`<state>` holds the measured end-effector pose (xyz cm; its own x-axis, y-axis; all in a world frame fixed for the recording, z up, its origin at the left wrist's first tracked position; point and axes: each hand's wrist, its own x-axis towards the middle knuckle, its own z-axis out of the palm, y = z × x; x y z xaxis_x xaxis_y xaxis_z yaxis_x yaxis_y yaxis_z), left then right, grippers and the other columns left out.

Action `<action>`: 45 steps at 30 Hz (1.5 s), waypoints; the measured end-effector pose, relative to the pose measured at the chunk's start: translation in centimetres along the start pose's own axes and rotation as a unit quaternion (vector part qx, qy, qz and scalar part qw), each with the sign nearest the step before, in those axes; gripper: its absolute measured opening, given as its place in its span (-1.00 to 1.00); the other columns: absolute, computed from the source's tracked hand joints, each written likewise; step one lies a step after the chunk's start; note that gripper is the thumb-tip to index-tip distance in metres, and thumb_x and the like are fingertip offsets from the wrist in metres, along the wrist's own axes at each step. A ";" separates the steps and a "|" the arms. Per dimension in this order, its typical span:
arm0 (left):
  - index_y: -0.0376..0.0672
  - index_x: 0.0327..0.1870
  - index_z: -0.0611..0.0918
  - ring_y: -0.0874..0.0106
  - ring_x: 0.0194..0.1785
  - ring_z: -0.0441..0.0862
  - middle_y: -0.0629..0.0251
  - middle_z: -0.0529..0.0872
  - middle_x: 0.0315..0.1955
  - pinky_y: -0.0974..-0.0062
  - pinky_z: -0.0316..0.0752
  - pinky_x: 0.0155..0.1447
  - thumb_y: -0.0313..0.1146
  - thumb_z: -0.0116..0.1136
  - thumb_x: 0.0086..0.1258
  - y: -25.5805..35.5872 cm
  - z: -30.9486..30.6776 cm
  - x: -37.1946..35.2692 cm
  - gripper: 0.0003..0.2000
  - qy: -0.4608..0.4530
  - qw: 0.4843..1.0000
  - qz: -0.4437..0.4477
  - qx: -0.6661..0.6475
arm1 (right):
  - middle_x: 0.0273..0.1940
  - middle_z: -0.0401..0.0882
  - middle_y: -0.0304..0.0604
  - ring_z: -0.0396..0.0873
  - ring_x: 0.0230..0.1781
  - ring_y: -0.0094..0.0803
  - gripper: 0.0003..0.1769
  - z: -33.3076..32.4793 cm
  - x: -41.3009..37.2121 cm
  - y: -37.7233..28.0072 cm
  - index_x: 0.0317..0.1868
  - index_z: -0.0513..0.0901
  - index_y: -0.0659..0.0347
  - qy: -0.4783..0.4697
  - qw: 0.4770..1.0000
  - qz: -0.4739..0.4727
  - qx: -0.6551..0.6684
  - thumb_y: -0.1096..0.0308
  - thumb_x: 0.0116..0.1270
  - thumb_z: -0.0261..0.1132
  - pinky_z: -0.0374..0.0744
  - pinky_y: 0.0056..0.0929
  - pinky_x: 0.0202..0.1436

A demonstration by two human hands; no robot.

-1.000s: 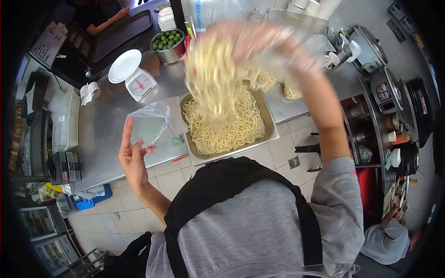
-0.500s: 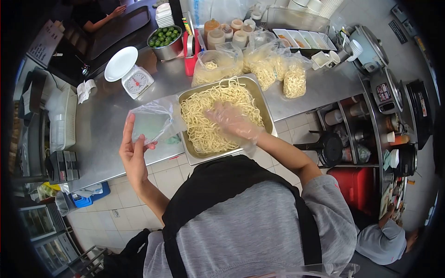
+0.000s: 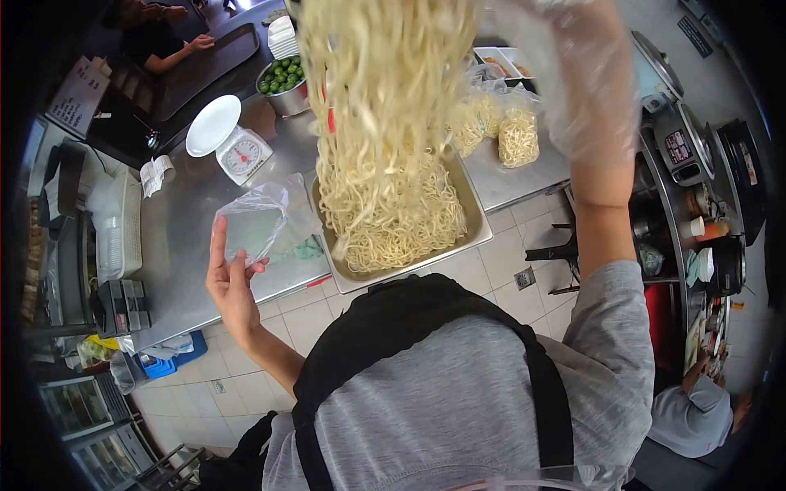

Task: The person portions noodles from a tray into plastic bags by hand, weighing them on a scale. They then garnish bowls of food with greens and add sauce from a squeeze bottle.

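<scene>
My left hand (image 3: pixel 233 286) holds a clear plastic bag (image 3: pixel 282 214) by its mouth, fingers spreading it apart beside the tray's left edge. Raised high at the top of the view, my right hand (image 3: pixel 565 49) wears a clear plastic glove; its fingers are cut off by the frame edge and blurred. From it hangs a long bunch of yellow noodles (image 3: pixel 389 74), streaming down toward the metal tray (image 3: pixel 473 214). More noodles (image 3: pixel 401 237) lie in that tray, and the hanging strands overlap them in view.
A dial scale (image 3: pixel 243 155) with a white pan stands left of the tray, near a pot of green limes (image 3: pixel 282 79). Bagged noodles (image 3: pixel 518 139) sit behind right. A white basket (image 3: pixel 123 221) is at far left. Another person (image 3: pixel 696 417) is at lower right.
My right hand has risen from the tray to the top of the view, lifting a large bunch of noodles. My left hand keeps the bag in nearly the same place.
</scene>
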<state>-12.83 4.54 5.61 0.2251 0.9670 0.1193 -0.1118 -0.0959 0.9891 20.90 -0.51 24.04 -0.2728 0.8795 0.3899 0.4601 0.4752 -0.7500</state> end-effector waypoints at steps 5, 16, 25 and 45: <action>-0.16 0.27 0.41 0.69 -0.43 0.51 0.22 0.27 0.34 0.71 0.54 -0.31 -0.66 -0.10 0.26 0.3 -0.2 -0.5 -0.50 0.004 1.000 0.001 0.001 | -0.20 0.58 -0.20 0.54 -0.23 -0.45 -0.74 -1.2 1.5 -2.6 -0.10 0.57 0.21 -0.044 0.994 -0.025 -0.101 0.39 0.18 0.30 0.55 -0.45 -0.16; -0.23 0.29 0.35 0.70 -0.51 0.50 0.25 0.33 0.31 0.64 0.61 -0.24 -0.65 -0.12 0.29 0.1 0.0 -0.7 -0.51 0.000 1.000 -0.009 0.013 | -0.23 0.61 -0.20 0.58 -0.31 -0.46 -0.74 0.8 1.7 -0.6 -0.17 0.59 0.24 -0.085 0.970 0.025 -0.227 0.38 0.11 0.34 0.58 -0.43 -0.25; -0.24 0.30 0.33 0.69 -0.49 0.51 0.28 0.34 0.30 0.64 0.61 -0.23 -0.66 -0.15 0.29 -0.1 0.7 -0.7 -0.51 -0.017 0.999 -0.015 0.029 | -0.14 0.50 0.05 0.49 0.00 -0.16 -0.23 12.6 -7.8 18.4 0.22 0.38 0.16 -0.262 0.913 0.182 -0.254 0.33 -0.09 0.43 0.48 -0.34 0.01; -0.26 0.30 0.32 0.73 -0.55 0.47 0.28 0.33 0.31 0.62 0.64 -0.23 -0.66 -0.13 0.29 0.1 -0.4 0.0 -0.51 -0.003 1.000 -0.003 0.019 | -0.03 0.56 -0.05 0.55 -0.01 -0.25 -0.39 0.4 -4.3 4.6 0.05 0.53 0.22 0.082 0.953 0.018 0.290 0.12 -0.01 0.42 0.44 -0.33 0.18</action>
<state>-13.18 4.65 5.72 0.2313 0.9662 0.1139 -0.0734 -0.0994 0.9923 23.80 -2.17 18.70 -0.1078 0.9093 0.4019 -0.0901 0.3936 -0.9148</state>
